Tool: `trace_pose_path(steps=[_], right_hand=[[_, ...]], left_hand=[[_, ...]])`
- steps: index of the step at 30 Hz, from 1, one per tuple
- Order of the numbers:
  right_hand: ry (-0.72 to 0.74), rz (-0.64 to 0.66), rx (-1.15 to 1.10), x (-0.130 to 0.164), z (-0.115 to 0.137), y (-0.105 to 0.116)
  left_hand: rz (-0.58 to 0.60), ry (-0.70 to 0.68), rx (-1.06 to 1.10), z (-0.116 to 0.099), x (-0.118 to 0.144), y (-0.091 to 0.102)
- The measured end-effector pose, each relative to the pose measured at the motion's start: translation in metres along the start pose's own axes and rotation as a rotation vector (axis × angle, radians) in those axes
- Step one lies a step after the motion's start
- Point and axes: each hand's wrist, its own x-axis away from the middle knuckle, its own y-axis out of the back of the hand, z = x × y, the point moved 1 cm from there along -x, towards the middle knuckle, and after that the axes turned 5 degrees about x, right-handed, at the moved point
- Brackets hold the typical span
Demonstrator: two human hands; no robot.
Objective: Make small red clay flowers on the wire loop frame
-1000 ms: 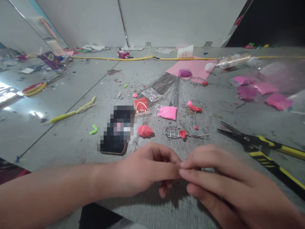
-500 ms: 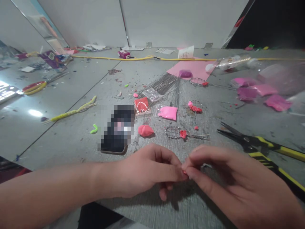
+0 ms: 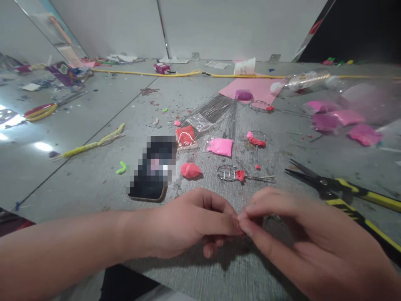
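1. Left hand (image 3: 191, 223) and right hand (image 3: 300, 238), fingertips pinched together low over the grey table (image 3: 94, 184); what they pinch is hidden
2. Yellow-handled pliers (image 3: 344, 194), right of the hands
3. Wire loop with a red clay bit (image 3: 232, 173), red clay lump (image 3: 190, 170), phone (image 3: 152, 171), just beyond
4. Pink clay packet (image 3: 220, 146), farther back

Coral-red clay lump (image 3: 190, 170), bright pink clay packet (image 3: 220, 146), yellow-and-black pliers (image 3: 351, 196), grey wood-grain table (image 3: 94, 179).
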Motion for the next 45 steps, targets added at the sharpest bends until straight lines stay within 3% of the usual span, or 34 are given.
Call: trace_pose_path(steps=[10,16,22,26,30,36,40,45], right_hand=[[-0.027,-0.013,-0.068,-0.006,0.001,-0.003],[-0.174,-0.059,-0.156,-0.002,0.0,-0.009],[-0.453,0.046,-0.524,-0.004,-0.001,-0.021],[-0.593,0.15,-0.777,-0.007,-0.004,-0.024],[-0.619,0.173,-0.912,-0.005,-0.012,-0.025],[-0.606,0.124,-1.109,-0.004,-0.029,-0.027],[-0.558,0.104,-1.26,-0.004,-0.039,-0.031],[-0.524,0.117,-1.28,-0.004,-0.045,-0.034]], left_hand=[[0.046,-0.071,-0.176,0.001,0.002,0.005],[-0.113,-0.304,-0.32,0.0,0.008,-0.005],[-0.299,-0.583,-0.603,-0.002,0.008,-0.009],[-0.295,-0.592,-0.594,-0.002,0.007,-0.009],[-0.274,-0.593,-0.618,-0.004,0.01,-0.007],[-0.289,-0.763,-1.171,-0.022,0.009,0.013],[-0.228,-0.674,-1.473,-0.027,0.002,0.025],[-0.192,-0.627,-1.611,-0.023,0.003,0.027]])
